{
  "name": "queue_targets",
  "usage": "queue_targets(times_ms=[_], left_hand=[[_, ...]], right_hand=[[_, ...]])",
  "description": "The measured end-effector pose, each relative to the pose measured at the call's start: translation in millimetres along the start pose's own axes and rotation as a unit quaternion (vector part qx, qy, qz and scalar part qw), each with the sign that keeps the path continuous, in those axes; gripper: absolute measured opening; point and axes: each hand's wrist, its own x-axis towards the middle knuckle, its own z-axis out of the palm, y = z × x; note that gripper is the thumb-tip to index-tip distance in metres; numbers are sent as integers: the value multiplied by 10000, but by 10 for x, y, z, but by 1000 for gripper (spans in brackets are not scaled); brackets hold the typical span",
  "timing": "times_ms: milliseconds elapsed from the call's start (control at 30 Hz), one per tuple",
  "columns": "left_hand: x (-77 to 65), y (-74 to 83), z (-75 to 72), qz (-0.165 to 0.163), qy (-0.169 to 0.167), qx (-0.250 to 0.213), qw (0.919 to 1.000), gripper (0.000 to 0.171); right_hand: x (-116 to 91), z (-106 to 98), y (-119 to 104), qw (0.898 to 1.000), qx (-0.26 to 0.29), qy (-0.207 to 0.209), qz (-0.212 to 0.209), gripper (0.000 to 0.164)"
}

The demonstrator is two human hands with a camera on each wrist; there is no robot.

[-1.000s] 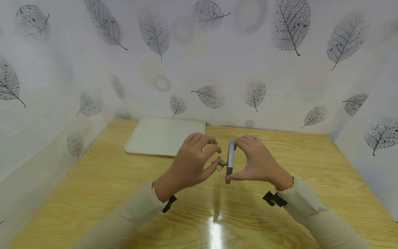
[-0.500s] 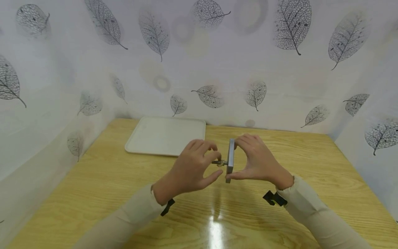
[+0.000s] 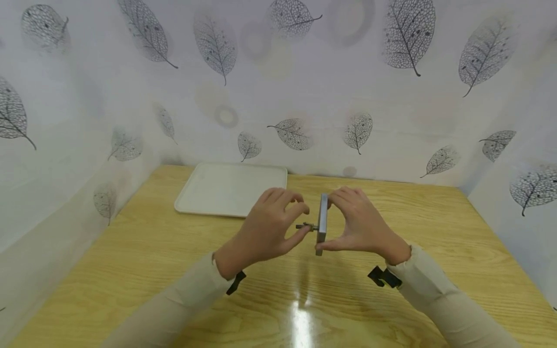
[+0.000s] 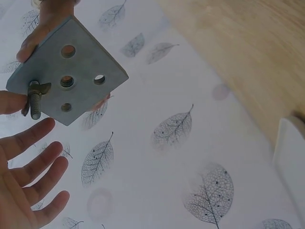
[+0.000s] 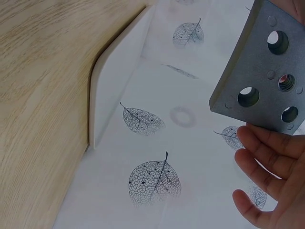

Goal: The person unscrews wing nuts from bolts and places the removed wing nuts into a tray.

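Between thumb and fingers, my right hand (image 3: pixel 363 224) grips a grey square metal plate (image 3: pixel 322 217) by opposite edges, holding it upright above the table. Several round holes pierce the plate, seen in both wrist views. A threaded bolt (image 4: pixel 35 109) sticks out of the plate's left face near one corner, with a brass-coloured wing nut (image 4: pixel 44 88) on it near the plate. My left hand (image 3: pixel 265 229) is beside the bolt, its thumb (image 4: pixel 12 102) touching a wing of the nut. Its other fingers are spread apart, away from the bolt.
A white rectangular tray (image 3: pixel 230 188) lies at the back left of the wooden table (image 3: pixel 391 299). Behind and at both sides hangs a pale cloth (image 3: pixel 304 92) printed with leaves.
The left thumb dropped away from the wing nut while the index finger came to the bolt; now the thumb is back up at the nut. The right hand and plate stay still.
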Motion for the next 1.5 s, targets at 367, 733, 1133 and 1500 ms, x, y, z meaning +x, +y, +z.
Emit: queue_targets(times_ms=[367, 733, 1133, 1500], left_hand=[[65, -17, -8, -163, 42, -7, 9999, 17], [-9, 21, -24, 322, 422, -176, 9984, 19], [-60, 44, 3, 148, -61, -174, 9997, 27], [-46, -7, 0, 56, -25, -43, 10000, 25]], right_hand=[[3, -8, -17, 9999, -6, -59, 98, 89], [10, -6, 13, 10000, 55, -1, 58, 84], [17, -22, -12, 10000, 24, -22, 65, 88], [25, -12, -9, 10000, 14, 0, 24, 85]])
